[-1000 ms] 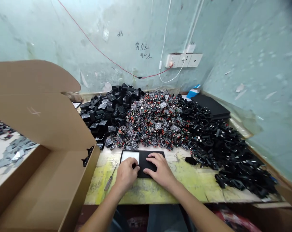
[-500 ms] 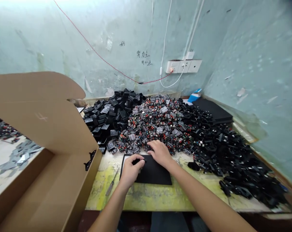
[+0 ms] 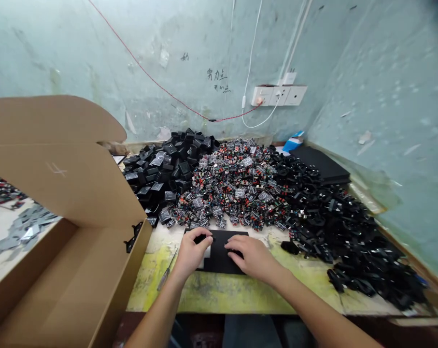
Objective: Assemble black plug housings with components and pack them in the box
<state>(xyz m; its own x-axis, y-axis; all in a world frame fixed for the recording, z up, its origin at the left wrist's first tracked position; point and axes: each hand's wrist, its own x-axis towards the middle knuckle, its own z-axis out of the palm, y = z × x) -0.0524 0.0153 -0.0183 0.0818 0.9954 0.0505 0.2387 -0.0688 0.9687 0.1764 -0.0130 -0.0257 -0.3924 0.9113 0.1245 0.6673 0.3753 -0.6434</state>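
A flat black board (image 3: pixel 222 263) lies near the table's front edge, under both hands. Over its left part, my left hand (image 3: pixel 194 249) has its fingers wrapped round a small black part (image 3: pixel 201 238). Something pale shows on the board just below those fingers. My right hand (image 3: pixel 249 253) rests over the board's right part, fingers bent; whether anything is under its fingertips is hidden. Behind the board is a heap of small circuit boards (image 3: pixel 236 183), with a pile of black casings (image 3: pixel 168 164) to its left and a pile of black parts (image 3: pixel 334 222) to its right.
An open cardboard box (image 3: pixel 66 280) takes up the left side, its flap raised. A screwdriver (image 3: pixel 164 275) lies between box and board. Black sheets (image 3: pixel 320 164) are stacked at the back right. Grey plates (image 3: pixel 26 229) lie beyond the box. A power strip (image 3: pixel 279 95) hangs on the wall.
My right hand has drawn back from the edge of the circuit-board heap onto the black board. My left hand has shifted slightly left, and the view has moved a little.
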